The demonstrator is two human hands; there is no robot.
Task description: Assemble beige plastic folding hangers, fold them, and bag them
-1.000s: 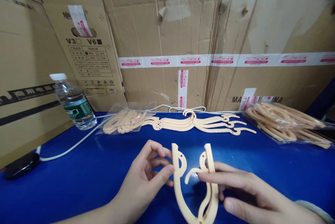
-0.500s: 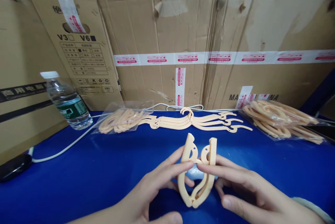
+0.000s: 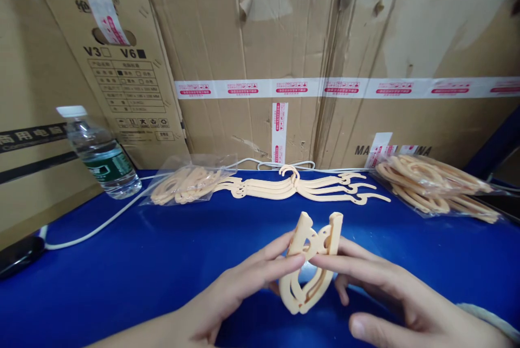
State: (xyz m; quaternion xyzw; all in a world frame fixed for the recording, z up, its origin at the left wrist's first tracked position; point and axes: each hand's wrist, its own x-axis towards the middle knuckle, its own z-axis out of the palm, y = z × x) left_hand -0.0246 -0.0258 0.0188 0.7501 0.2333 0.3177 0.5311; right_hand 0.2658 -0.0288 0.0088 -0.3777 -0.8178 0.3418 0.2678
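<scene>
A cream folding hanger [image 3: 287, 285] stands partly folded above the blue table, its two arms pointing up and its joint at the bottom. My left hand [image 3: 244, 283] grips the left arm between its fingers, the index finger lying across the front. From the other side my right hand [image 3: 377, 277] holds the right arm in the same way, with its thumb held away. Behind them, several unfolded cream hangers [image 3: 270, 189] lie in a nested row on the table.
A bag of folded hangers [image 3: 184, 185] lies at the back left, and more bagged hangers [image 3: 434, 180] are stacked at the right. A water bottle [image 3: 103, 158] leans at the left near a white cable [image 3: 93, 233] and a black device [image 3: 20, 256]. Cardboard boxes [image 3: 244, 39] wall the back.
The hanger's two arms have come closer together, and their curved inner ends now meet or overlap. Both hands have shifted slightly with it.
</scene>
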